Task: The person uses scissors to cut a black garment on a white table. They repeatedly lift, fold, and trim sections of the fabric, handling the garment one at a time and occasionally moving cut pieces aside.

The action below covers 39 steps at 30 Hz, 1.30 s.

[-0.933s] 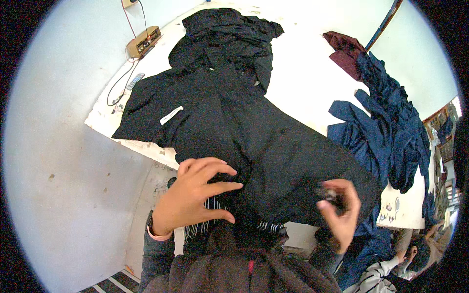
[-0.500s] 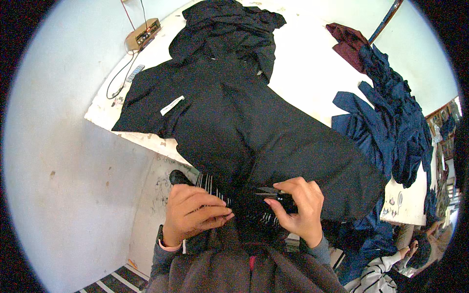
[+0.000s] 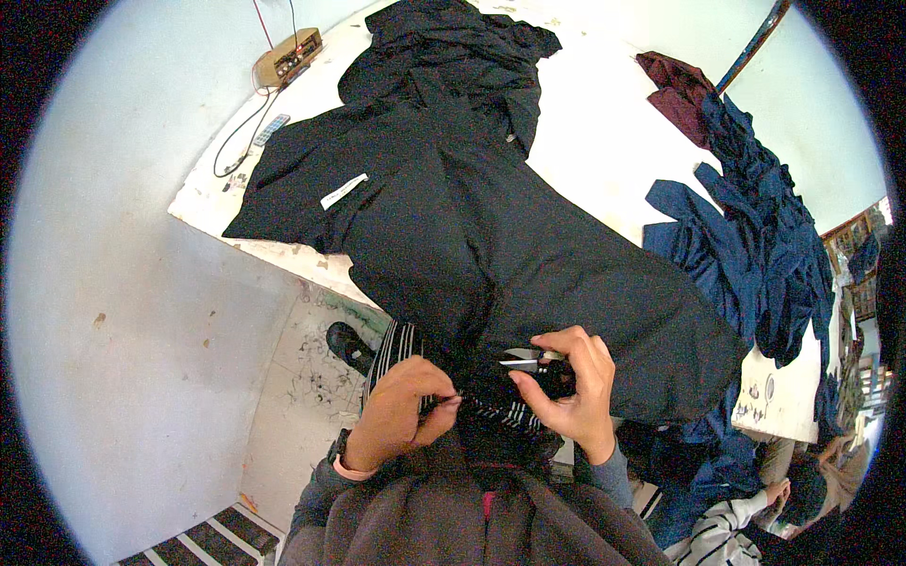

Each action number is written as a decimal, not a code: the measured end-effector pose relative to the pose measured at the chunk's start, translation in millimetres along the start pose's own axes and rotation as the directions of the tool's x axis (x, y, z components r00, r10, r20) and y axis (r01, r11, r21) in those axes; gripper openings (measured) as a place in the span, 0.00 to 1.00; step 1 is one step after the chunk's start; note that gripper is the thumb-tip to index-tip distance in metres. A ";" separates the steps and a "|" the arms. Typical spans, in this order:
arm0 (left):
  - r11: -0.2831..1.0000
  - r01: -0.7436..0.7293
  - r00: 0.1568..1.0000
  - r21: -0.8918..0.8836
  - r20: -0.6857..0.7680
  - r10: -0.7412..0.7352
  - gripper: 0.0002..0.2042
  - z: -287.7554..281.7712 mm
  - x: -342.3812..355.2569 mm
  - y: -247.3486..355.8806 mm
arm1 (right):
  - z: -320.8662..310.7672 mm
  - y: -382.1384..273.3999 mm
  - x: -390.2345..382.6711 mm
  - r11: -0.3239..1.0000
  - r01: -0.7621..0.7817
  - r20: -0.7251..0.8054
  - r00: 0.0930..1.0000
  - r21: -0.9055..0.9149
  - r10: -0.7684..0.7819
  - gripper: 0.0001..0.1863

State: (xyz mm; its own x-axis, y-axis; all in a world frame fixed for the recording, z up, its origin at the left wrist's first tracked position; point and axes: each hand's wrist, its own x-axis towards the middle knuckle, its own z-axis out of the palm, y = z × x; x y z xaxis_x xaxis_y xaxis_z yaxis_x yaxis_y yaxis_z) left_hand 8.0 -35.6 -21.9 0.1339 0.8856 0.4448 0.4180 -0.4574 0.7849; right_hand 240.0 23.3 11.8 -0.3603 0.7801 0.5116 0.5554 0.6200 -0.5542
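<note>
A large black garment (image 3: 557,274) hangs over the table's near edge toward me. My left hand (image 3: 401,415) is closed in a pinch at the garment's near edge, its fingertips on the dark cloth. Just to the right, my right hand (image 3: 580,396) grips a pair of thread snips (image 3: 519,362). The blades point left toward the pinched cloth, and they stand slightly apart. Black-and-white striped cloth (image 3: 514,415) shows below the garment between my hands. A white label strip (image 3: 343,191) lies on the garment's left part.
The white table (image 3: 595,141) carries a dark blue garment heap (image 3: 764,226) and maroon cloth (image 3: 679,94) at right. A brown box with wires (image 3: 289,60) and a remote control (image 3: 272,129) sit far left. Another person in a striped sleeve (image 3: 727,533) is at lower right.
My left hand has turned and its fingers have drawn into a pinch, slightly to the right. The snips' blades show more brightly and the right hand has risen a little.
</note>
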 end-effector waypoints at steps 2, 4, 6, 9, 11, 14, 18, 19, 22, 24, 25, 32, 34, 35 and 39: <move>0.979 0.032 0.999 0.201 -0.023 -0.028 0.09 3.8 9.3 10.6 | 2.4 1.8 -0.8 0.998 -0.049 0.003 0.999 0.040 0.049 0.19; 0.925 -0.106 0.989 0.364 -0.057 0.135 0.11 9.7 11.0 0.2 | 5.6 2.1 0.2 0.994 -0.093 0.024 0.996 0.058 0.092 0.19; 0.866 -0.206 0.970 0.456 -0.019 0.241 0.12 10.9 16.5 -5.5 | 7.8 6.1 -1.4 0.988 -0.123 0.021 0.992 0.098 0.122 0.19; 0.832 -0.259 0.962 0.491 0.054 0.268 0.13 1.6 21.8 -12.3 | 12.2 13.2 -3.4 0.973 -0.182 0.041 0.983 0.142 0.178 0.18; 0.839 -0.250 0.964 0.483 0.038 0.264 0.12 -2.7 24.2 -17.7 | 15.7 19.5 -5.3 0.952 -0.232 0.058 0.973 0.199 0.225 0.18; 0.847 -0.223 0.958 0.482 -0.054 0.283 0.12 -10.5 29.7 -20.9 | 19.9 29.8 -7.7 0.899 -0.320 0.100 0.948 0.299 0.303 0.17; 0.832 -0.161 0.961 0.531 -0.109 0.256 0.11 -23.4 32.9 -33.9 | 20.1 33.8 -7.6 0.849 -0.431 0.188 0.902 0.305 0.389 0.18; 0.843 -0.142 0.970 0.518 -0.098 0.223 0.12 -26.9 33.5 -33.8 | 19.9 33.6 -7.1 0.840 -0.454 0.203 0.890 0.298 0.408 0.18; 0.859 -0.181 0.978 0.479 -0.008 0.211 0.15 -38.6 36.0 -24.4 | 17.9 27.3 -1.6 0.840 -0.420 0.184 0.907 0.344 0.378 0.18; 0.862 -0.188 0.981 0.471 0.044 0.190 0.17 -43.2 37.2 -12.1 | 16.4 23.0 2.2 0.870 -0.381 0.164 0.924 0.313 0.346 0.18; 0.863 -0.192 0.981 0.467 0.071 0.180 0.18 -43.7 36.4 -8.9 | 15.6 21.4 3.7 0.884 -0.361 0.153 0.932 0.297 0.329 0.18; 0.779 -0.342 0.937 0.525 0.128 0.325 0.20 -23.9 26.9 -18.5 | 22.8 15.8 5.5 0.937 -0.214 0.103 0.976 0.276 0.193 0.20; 0.746 -0.355 0.925 0.564 0.095 0.369 0.19 -13.9 29.4 -14.8 | 21.5 11.7 6.3 0.927 -0.255 0.144 0.964 0.273 0.223 0.20; 0.741 -0.378 0.913 0.555 0.093 0.397 0.13 -11.9 29.8 -18.8 | 20.6 11.4 6.1 0.928 -0.259 0.145 0.963 0.269 0.227 0.20; 0.946 -0.088 0.994 0.312 -0.034 0.104 0.08 -7.2 33.0 -23.0 | 21.0 13.3 4.1 0.926 -0.257 0.107 0.966 0.277 0.236 0.18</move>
State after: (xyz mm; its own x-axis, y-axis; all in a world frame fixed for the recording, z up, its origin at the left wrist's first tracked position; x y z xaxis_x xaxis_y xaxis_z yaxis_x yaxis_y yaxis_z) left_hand -3.7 3.6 -22.2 0.1462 0.8302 0.5379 0.6642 -0.4854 0.5685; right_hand 230.2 36.5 -7.2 -0.2969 0.9088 0.2930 0.3988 0.3969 -0.8267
